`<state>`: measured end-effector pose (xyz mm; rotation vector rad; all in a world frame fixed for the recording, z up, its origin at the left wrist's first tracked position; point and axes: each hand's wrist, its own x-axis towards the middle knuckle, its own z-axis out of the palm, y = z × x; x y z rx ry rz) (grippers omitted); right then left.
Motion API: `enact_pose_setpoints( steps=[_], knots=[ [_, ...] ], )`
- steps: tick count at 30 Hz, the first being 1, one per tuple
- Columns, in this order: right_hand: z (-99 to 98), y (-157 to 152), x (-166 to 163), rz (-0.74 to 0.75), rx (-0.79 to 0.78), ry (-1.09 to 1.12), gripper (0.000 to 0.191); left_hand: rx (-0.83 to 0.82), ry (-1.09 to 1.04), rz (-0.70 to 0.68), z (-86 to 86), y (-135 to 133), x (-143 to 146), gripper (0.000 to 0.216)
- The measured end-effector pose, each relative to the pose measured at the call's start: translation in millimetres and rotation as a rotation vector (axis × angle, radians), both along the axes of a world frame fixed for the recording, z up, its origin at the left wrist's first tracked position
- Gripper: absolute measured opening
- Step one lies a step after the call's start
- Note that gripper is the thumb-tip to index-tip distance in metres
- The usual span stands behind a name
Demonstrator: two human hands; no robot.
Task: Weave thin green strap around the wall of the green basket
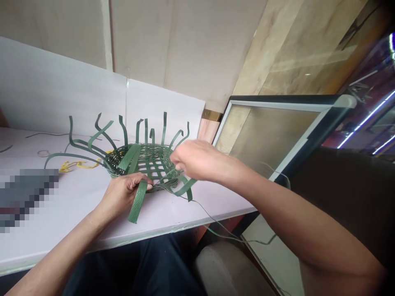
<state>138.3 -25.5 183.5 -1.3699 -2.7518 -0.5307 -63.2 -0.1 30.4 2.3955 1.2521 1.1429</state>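
Observation:
A partly woven green basket [153, 165] rests on the white table, its flat strap ends sticking up and outward all round. My left hand [128, 187] pinches the basket's near rim, beside a wide green strap [138, 202] that hangs toward me. Over the basket's right side is my right hand [197, 159], its fingers curled closed and slightly blurred. A thin green strand [212, 220] runs from the near rim, loops over the table edge and passes under my right forearm. What lies inside my right fingers is mostly hidden; it looks like part of the thin strand.
Yellow cord [80, 165] lies left of the basket, near a pixelated dark object [24, 197]. White boards [61, 88] stand behind the table [77, 213]. A dark-framed glass panel [265, 131] leans at the right, with a stool or seat [228, 269] below.

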Motion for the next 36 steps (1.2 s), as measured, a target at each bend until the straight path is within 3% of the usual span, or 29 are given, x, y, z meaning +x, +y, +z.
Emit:
enact_pose_setpoints(
  steps=[4, 10, 13, 16, 19, 23, 29, 36],
  knots=[
    [-29.1, -27, 30, -0.142, -0.095, 0.178, 0.026, 0.017, -0.024, 0.007, 1.4, -5, 6, 0.024],
    [-86.9, -73, 33, -0.129, -0.260, 0.584, 0.022, 0.037, -0.014, 0.072, -2.6, -5, 10, 0.022],
    [-115.8, -71, 35, -0.140, -0.074, 0.584, 0.041, 0.042, -0.007, 0.073, -4.9, -3, 9, 0.019],
    [-146.7, -48, 41, -0.246, 0.188, 0.393, 0.050, 0.062, 0.006, 0.076, -7.4, -2, 8, 0.020],
    [-170.6, -23, 42, -0.325, 0.213, 0.226, 0.046, 0.086, 0.039, 0.076, -8.9, -3, 9, 0.022],
    [-179.6, -12, 27, -0.305, 0.268, 0.282, 0.043, 0.136, 0.073, 0.077, -9.5, -3, 10, 0.025],
    [-182.7, -7, 3, -0.088, 0.434, 0.519, 0.027, 0.126, 0.096, 0.094, -9.1, -2, 8, 0.027],
    [-183.9, 19, 17, 0.167, 0.565, 0.464, 0.030, 0.068, 0.069, 0.065, -8.0, 1, 5, 0.029]
  ],
)
